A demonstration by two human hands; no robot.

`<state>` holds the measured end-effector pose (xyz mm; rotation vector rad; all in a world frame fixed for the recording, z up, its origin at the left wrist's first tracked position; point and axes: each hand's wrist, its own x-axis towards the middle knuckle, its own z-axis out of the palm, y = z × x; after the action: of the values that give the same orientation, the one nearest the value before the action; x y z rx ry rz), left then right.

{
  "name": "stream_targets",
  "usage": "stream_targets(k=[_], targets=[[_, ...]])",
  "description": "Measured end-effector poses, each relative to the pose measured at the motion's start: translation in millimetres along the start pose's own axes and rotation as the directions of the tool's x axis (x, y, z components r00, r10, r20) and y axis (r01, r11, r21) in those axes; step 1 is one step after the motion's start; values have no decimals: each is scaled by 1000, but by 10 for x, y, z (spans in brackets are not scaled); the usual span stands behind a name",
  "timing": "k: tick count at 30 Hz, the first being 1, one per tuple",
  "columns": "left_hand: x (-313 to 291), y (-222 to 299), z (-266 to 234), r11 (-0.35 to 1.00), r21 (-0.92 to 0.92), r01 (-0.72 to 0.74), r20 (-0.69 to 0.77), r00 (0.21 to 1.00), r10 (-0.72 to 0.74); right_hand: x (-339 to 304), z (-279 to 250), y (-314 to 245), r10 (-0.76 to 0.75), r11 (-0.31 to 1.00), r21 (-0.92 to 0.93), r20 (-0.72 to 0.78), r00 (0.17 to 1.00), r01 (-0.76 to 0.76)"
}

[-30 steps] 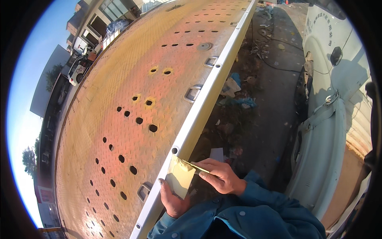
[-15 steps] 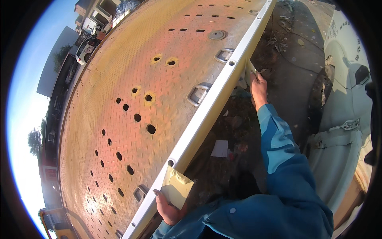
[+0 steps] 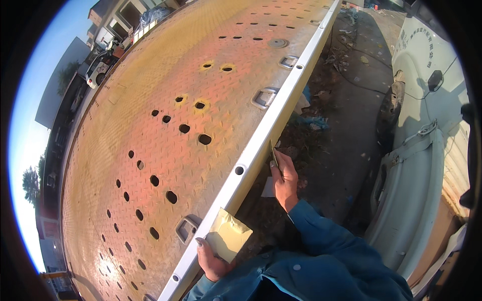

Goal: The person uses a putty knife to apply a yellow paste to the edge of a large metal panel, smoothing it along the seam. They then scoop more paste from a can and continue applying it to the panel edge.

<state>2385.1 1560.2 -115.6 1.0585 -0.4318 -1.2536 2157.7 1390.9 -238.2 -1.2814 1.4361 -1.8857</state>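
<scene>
Lying between rail (image 3: 268, 120) and white vehicle (image 3: 409, 183) is litter (image 3: 312, 122).

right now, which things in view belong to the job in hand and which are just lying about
In use:
- pale yellow board, in the left hand
- thin flat tool, in the right hand
- white-topped rail, beside both hands

Lying about:
- white sheet
- blue scrap

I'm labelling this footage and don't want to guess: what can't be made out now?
All in the head view:
Left hand: fingers, hidden behind the pale yellow board.
Thin tool: its face, seen nearly edge-on and partly covered by the right hand.
White sheet: right part, behind the right hand.
Pale vehicle: far parts, cut off by the right rim.
</scene>
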Motion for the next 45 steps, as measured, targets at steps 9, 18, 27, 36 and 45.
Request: stream_targets(k=[9,18,27,36,45], targets=[[-259,189,-372,1000,-2,6,211,977,-5,-1074,-317,-1222,228,933,180,377,898,-312],[-358,204,-109,998,-61,19,197,980,-6,-886,-611,-2160,-208,974,193,529,823,123],[-220,171,-224,225,718,-658,521,723,454,-496,-948,-2100,-254,949,-61,439,862,311],[-333,106,416,883,279,-377,147,926,348,-575,-842,-2065,-381,852,-20,662,645,523],[-50,213,-189,371,737,-565,198,705,681,-81,-625,-682,278,935,148,258,925,-322]])
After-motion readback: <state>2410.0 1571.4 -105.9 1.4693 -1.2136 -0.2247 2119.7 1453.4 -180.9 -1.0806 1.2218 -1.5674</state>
